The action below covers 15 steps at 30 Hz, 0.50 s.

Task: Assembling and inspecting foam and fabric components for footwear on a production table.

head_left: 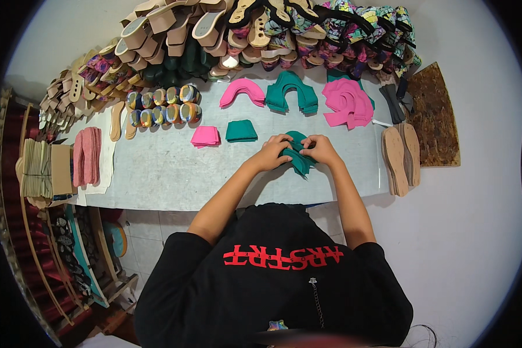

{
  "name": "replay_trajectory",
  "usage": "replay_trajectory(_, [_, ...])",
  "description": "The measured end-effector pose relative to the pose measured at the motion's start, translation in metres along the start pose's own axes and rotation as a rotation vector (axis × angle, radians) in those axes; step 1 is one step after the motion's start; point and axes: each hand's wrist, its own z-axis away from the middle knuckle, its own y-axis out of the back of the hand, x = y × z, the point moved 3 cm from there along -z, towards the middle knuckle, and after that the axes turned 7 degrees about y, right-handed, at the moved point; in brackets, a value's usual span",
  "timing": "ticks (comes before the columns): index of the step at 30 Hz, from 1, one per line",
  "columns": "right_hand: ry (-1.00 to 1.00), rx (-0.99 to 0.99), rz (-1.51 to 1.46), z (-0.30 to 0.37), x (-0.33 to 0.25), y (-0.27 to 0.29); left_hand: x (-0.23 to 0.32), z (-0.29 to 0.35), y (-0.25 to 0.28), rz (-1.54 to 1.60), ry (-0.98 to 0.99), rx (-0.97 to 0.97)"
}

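Near the front of the table, a bunch of green cut shoe-upper pieces (301, 165) sits between my two hands. My left hand (275, 152) grips the bunch from its left side with bent fingers. On the other side my right hand (321, 149) pinches the top layers between thumb and fingers. Farther back lie a pink curved stack (242, 93), a green curved stack (291, 93) and a fanned pile of pink pieces (349, 103). Small pink pieces (205, 136) and small green pieces (242, 131) lie in stacks left of my hands.
Piled shoes and heeled soles (180, 35) line the table's back edge. Two rows of rolled patterned pieces (163, 105) stand at left, near pink insole-shaped pieces (87, 155). Tan insoles (395, 159) and a brown board (439, 119) are at right. A rack (81, 255) stands lower left.
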Motion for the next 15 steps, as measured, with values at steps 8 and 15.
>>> replay_trajectory(8, [-0.034,-0.269,-0.270,0.003,-0.010,0.009,0.018,0.002,-0.004,-0.030,-0.003,0.064])
replay_trajectory(15, [-0.069,-0.387,-0.318,0.004,-0.011,0.013,0.034,0.007,-0.001,-0.165,-0.055,0.102])
